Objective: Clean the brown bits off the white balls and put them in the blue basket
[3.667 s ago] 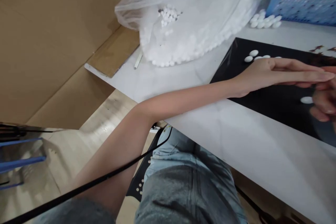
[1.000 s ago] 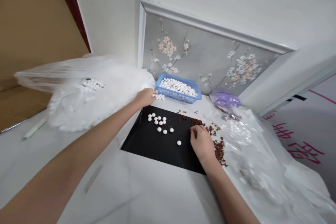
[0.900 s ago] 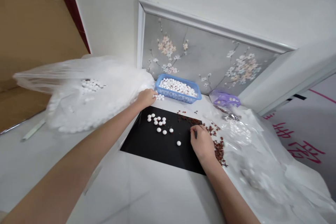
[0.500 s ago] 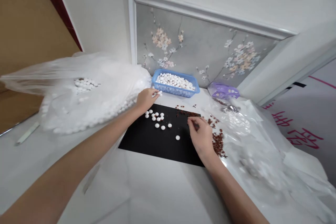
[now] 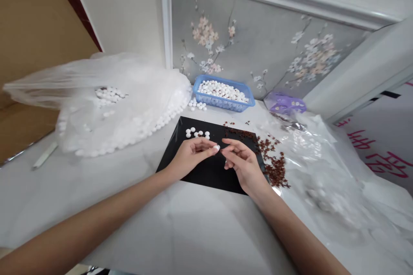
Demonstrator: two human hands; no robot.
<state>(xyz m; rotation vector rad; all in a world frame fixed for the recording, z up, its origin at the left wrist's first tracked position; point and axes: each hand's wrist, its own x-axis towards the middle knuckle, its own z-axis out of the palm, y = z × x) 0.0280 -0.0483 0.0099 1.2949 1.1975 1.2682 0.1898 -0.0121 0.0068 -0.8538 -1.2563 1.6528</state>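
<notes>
Over the black mat [image 5: 206,175], my two hands meet almost fingertip to fingertip. My left hand [image 5: 193,154] pinches a white bead-like ball [image 5: 217,148] between thumb and forefinger. Just right of it, my right hand [image 5: 242,161] has thumb and forefinger closed at a small reddish-brown piece [image 5: 221,151], its other fingers curled loosely. Several white balls [image 5: 192,129] lie on the mat behind my left hand. Small reddish-brown star-shaped pieces [image 5: 276,169] are heaped at the mat's right edge, beside my right hand.
A blue basket [image 5: 226,104] full of white balls stands at the back, with a few loose balls [image 5: 197,104] beside it. To the left lies a large clear bag [image 5: 138,111] of white balls. Crumpled clear plastic [image 5: 306,150] and a purple packet [image 5: 287,104] are on the right.
My left hand has come from beside the basket to the middle of the mat, now with a white ball. My right hand has moved left from the brown pieces to meet it.
</notes>
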